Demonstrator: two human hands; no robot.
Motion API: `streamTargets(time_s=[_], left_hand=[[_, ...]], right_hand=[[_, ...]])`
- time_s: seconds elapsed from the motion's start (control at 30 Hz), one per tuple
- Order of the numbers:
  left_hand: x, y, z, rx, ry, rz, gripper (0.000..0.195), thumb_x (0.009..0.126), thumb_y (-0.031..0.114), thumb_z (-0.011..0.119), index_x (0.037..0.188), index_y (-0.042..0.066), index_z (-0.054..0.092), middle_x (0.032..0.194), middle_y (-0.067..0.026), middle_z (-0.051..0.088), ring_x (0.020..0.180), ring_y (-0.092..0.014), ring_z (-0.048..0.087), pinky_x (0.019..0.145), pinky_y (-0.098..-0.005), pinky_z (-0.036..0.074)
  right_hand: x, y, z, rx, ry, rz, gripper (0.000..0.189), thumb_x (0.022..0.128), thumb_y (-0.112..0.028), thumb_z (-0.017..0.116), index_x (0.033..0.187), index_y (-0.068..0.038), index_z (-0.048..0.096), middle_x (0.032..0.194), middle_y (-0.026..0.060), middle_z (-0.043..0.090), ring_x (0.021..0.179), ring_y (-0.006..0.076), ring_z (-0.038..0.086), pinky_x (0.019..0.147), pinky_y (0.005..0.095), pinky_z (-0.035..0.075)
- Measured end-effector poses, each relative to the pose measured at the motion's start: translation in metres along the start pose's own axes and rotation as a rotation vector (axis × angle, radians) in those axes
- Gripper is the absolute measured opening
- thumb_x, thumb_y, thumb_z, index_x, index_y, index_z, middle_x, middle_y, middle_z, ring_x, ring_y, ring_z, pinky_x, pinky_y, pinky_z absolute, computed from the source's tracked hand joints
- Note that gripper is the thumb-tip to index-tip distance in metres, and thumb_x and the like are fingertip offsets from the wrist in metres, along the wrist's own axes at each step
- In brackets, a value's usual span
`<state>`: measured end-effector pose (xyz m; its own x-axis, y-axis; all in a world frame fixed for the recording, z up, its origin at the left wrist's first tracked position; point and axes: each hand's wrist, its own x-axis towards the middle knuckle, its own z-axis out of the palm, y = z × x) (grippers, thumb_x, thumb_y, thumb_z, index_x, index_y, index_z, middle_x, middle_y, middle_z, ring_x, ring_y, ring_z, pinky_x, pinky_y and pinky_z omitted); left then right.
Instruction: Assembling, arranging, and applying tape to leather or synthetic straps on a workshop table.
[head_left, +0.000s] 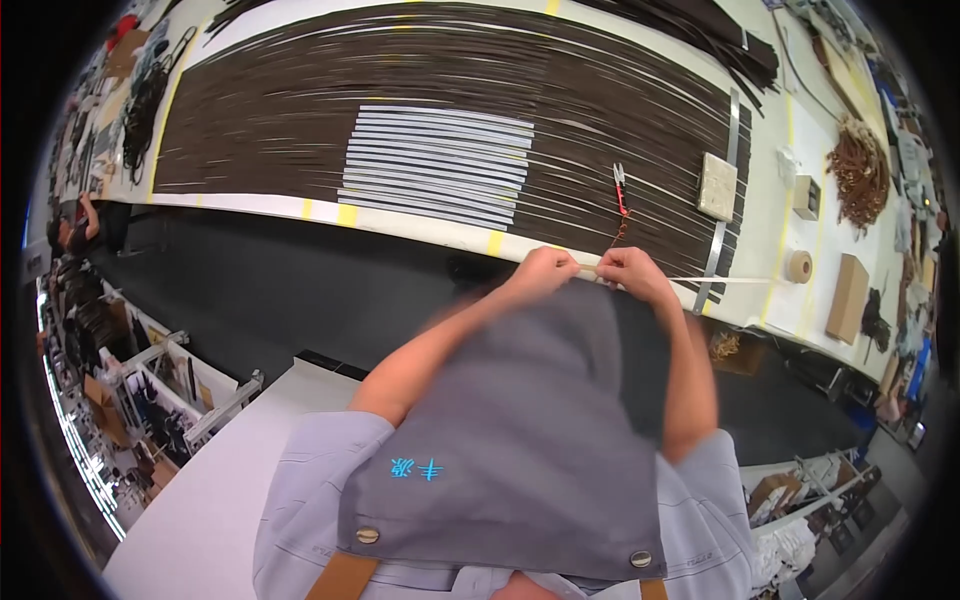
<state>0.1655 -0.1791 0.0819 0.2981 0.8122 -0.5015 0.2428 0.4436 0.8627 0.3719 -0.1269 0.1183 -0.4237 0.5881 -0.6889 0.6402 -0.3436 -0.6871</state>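
Observation:
At the table's near edge, my left hand (546, 271) and my right hand (636, 274) pinch a short tan strip (589, 268) stretched between their fingertips. A narrow pale band (720, 280) runs from beside my right hand towards a tape roll (799, 266) on the right. Beyond my hands, many long dark brown strips (262, 135) lie side by side on the table. A block of pale bluish-white strips (435, 165) lies across their near middle. Red-handled snips (619, 191) with a coiled red cord rest on the brown strips.
A metal ruler (715, 255) crosses the strips' right ends under a pale square block (717, 186). Further right are a small open box (807, 197), a cardboard box (847, 298) and a brown cord bundle (861, 172). Another person (79, 229) is at far left. Behind me stands a white-topped table (225, 480).

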Motion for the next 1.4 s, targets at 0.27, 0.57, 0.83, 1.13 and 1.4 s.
streamTargets(time_s=[0.27,0.57,0.83,1.13,1.4], left_hand=[[-0.015,0.001,-0.081,-0.215,0.075,-0.059,0.019,0.084,0.02,0.064,0.087,0.002,0.066,0.067,-0.0015,0.061,0.057,-0.007,0.053,0.053,-0.0238,0.043],[-0.027,0.007,-0.145,-0.297,0.119,-0.096,0.021,0.084,0.02,0.064,0.089,0.0,0.063,0.071,0.0,0.059,0.058,-0.006,0.05,0.052,-0.0219,0.041],[-0.02,0.011,-0.201,-0.327,0.029,-0.167,0.014,0.084,0.018,0.065,0.086,0.004,0.062,0.074,0.0018,0.057,0.062,-0.005,0.049,0.057,-0.0203,0.038],[0.018,-0.017,-0.239,-0.093,-0.272,-0.151,0.016,0.083,0.018,0.064,0.082,0.002,0.063,0.071,-0.0031,0.063,0.062,-0.009,0.056,0.057,-0.0244,0.046],[0.038,-0.005,-0.257,-0.052,-0.389,-0.207,0.016,0.085,0.017,0.064,0.084,0.001,0.062,0.07,-0.0013,0.06,0.062,-0.008,0.052,0.058,-0.0239,0.044]], right_hand=[[0.03,-0.078,0.046,-0.004,0.065,0.01,0.016,0.082,-0.016,0.063,0.082,0.0,0.064,0.063,0.0023,0.059,0.058,0.0087,0.056,0.053,0.0265,0.044],[0.081,-0.122,0.064,0.075,-0.016,-0.108,0.018,0.083,-0.017,0.062,0.08,0.0,0.063,0.063,0.0025,0.058,0.057,0.0091,0.056,0.053,0.0269,0.043],[0.11,-0.149,0.077,0.157,0.089,-0.107,0.02,0.084,-0.018,0.062,0.091,0.0,0.065,0.072,0.0041,0.063,0.065,0.0116,0.059,0.06,0.0274,0.047],[0.228,-0.114,0.08,0.161,0.873,0.078,0.015,0.082,-0.012,0.063,0.088,0.0,0.066,0.072,0.0064,0.067,0.061,0.0112,0.064,0.059,0.025,0.049],[0.289,-0.1,0.069,0.049,1.038,0.164,0.013,0.08,-0.013,0.064,0.086,-0.001,0.067,0.072,0.0094,0.068,0.064,0.0178,0.066,0.065,0.0305,0.051]])
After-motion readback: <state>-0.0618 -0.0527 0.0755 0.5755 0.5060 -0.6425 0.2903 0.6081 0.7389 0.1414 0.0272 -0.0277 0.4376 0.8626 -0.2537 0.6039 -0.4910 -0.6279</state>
